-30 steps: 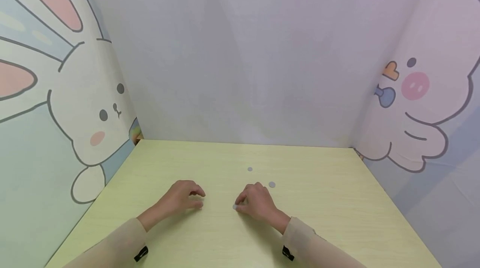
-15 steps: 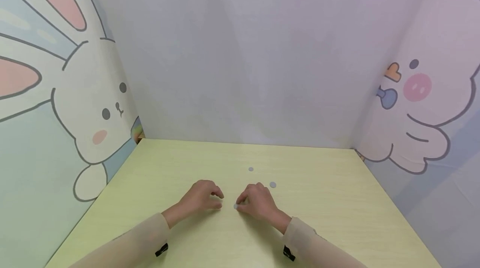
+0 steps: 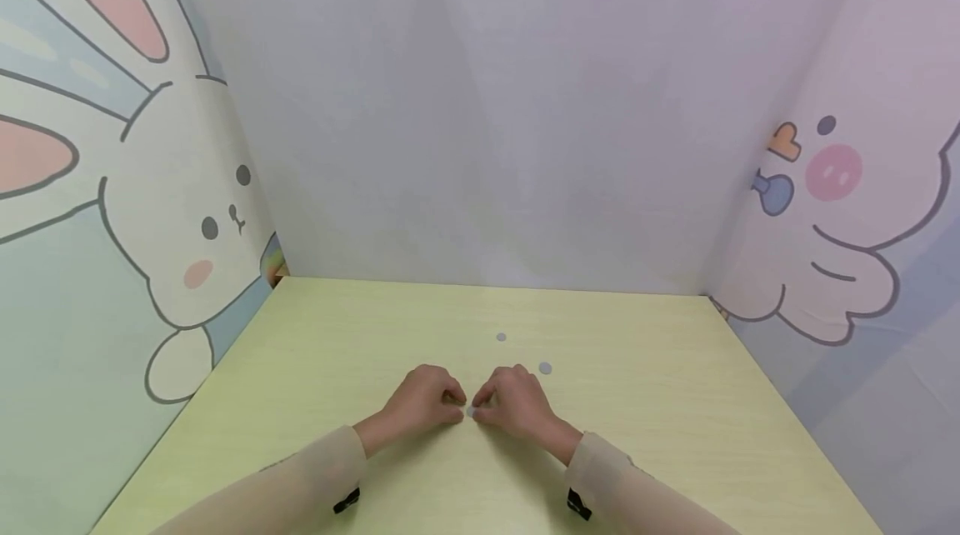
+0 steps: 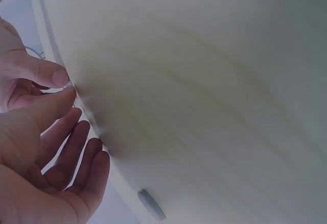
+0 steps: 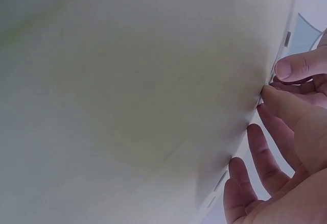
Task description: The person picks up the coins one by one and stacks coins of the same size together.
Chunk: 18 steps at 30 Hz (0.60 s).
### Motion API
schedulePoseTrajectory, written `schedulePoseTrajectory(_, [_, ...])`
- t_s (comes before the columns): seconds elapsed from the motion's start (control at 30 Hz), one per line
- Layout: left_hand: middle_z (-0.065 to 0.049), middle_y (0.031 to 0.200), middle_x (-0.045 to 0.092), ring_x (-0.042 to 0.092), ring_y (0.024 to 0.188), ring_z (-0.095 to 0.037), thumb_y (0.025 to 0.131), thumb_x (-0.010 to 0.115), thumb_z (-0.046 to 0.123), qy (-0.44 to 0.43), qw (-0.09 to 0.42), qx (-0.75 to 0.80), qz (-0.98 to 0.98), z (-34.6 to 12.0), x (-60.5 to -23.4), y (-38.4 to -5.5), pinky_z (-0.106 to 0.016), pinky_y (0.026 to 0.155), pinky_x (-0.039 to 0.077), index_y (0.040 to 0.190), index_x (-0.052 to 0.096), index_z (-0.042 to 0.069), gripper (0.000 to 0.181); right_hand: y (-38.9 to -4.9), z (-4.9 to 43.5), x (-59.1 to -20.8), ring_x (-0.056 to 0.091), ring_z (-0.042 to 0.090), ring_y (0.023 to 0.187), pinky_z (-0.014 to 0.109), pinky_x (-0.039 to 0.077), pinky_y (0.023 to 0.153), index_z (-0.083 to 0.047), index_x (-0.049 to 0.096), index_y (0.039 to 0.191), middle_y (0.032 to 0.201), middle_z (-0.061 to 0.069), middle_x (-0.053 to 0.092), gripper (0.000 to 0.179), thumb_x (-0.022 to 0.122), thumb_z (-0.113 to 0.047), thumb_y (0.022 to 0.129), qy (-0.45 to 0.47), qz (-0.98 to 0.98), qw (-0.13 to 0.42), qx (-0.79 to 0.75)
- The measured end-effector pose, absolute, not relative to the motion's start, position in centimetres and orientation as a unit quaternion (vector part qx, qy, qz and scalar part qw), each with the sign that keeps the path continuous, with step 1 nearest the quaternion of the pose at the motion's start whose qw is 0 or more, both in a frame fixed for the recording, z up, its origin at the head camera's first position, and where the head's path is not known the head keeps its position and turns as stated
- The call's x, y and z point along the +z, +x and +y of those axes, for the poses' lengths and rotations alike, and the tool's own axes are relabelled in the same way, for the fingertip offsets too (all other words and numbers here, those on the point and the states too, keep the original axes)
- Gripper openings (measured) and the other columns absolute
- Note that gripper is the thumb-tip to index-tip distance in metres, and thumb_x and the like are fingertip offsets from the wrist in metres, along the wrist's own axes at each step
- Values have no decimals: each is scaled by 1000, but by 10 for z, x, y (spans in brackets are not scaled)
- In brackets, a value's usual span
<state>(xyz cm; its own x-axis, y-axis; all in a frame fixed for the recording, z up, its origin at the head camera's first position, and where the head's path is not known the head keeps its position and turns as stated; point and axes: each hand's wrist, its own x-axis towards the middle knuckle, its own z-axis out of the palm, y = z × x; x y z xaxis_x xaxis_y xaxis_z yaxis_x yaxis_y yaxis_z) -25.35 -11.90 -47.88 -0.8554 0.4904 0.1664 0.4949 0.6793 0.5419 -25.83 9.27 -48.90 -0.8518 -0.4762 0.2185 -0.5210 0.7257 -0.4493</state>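
Observation:
My right hand [image 3: 517, 403] pinches a small round grey coin [image 3: 470, 412] between thumb and index fingertips, low over the pale yellow table [image 3: 660, 410]. From the left my left hand [image 3: 423, 398] has its thumb and fingertips right at the coin's other side, fingers loosely bent and slightly apart. In the left wrist view the two thumbs nearly meet, and the coin is mostly hidden there. Farther back lie two more flat grey coins, a smaller coin [image 3: 501, 337] and a larger coin [image 3: 545, 368] just beyond the right hand.
A plain pale cloth [image 3: 480, 118] hangs behind the table's far edge. Side cloths carry a cartoon rabbit [image 3: 180, 252] at left and a cartoon duck [image 3: 862, 185] at right. Beige sleeves [image 3: 300, 477] with black straps cover both forearms.
My left hand has moved right across the table until its fingertips reach the coin. The right hand has stayed put with the coin. The other two coins lie where they were.

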Motion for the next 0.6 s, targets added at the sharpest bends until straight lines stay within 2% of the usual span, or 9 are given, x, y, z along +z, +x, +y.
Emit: schedulePoseTrajectory(0.6, [6,84,76,67,82,-12,84,89,11,-250,13,-303,-919,-111,-485,-252,-29,75,54,88,85,12,6,-259,91,-488,65,9,89,35,49,79,-22,88,85,88,-15,78,5,92,-21,84,269,-927,42,258])
